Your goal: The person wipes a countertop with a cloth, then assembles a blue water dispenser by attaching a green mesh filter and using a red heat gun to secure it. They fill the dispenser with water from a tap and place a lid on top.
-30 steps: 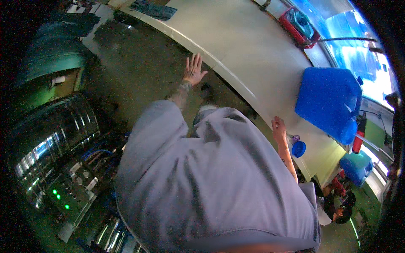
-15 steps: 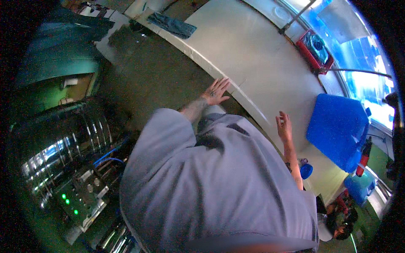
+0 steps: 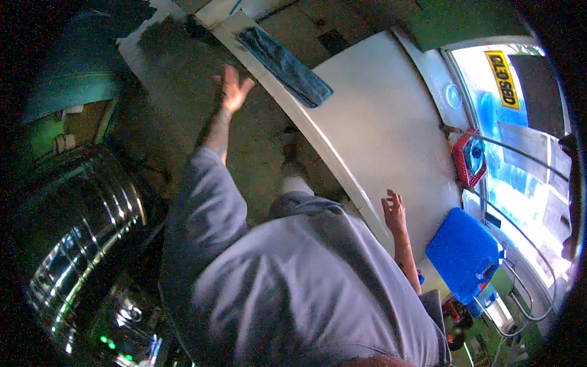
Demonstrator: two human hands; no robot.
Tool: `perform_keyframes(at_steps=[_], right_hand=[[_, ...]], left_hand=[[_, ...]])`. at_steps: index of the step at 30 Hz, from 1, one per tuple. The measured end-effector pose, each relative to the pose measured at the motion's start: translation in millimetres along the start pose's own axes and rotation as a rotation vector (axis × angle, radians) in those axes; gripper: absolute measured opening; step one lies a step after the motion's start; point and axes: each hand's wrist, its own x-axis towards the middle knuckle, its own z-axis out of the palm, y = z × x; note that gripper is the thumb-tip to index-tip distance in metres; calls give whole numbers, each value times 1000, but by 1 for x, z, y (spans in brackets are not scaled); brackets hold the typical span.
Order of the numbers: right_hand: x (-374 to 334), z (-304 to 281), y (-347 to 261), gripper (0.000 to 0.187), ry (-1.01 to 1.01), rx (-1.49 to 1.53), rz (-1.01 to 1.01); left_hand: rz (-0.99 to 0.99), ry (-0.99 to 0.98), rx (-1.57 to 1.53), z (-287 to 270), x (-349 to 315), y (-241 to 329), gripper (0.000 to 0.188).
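Left hand [image 3: 232, 88] fingers spread, empty, above floor beside denim cloth [image 3: 286, 66] on white table [image 3: 379, 134] edge. Right hand [image 3: 394, 211] loosely open, empty, over table near blue jug [image 3: 463, 254]. Steel tank [image 3: 73, 238] left.

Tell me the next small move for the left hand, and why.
Probably carry the left hand a little further toward the blue cloth on the white counter edge. That hand is open, fingers spread, in the air over the floor, short of the cloth and holding nothing. The right hand is open over the counter near the blue jug.
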Motion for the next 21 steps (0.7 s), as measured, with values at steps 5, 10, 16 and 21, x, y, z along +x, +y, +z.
perform_keyframes(at_steps=[5, 10, 16, 21], right_hand=[[51, 0, -100, 37, 48, 49, -83], [89, 12, -153, 39, -1, 59, -101], [200, 81, -180, 81, -42, 25, -60], [285, 81, -206, 59, -67, 407, -23]], left_hand=[[80, -157, -78, 1, 115, -30, 102], [-65, -316, 136, 120, 46, 56, 81], [75, -487, -562, 135, 40, 141, 48], [-240, -985, -996, 79, 84, 193, 59]])
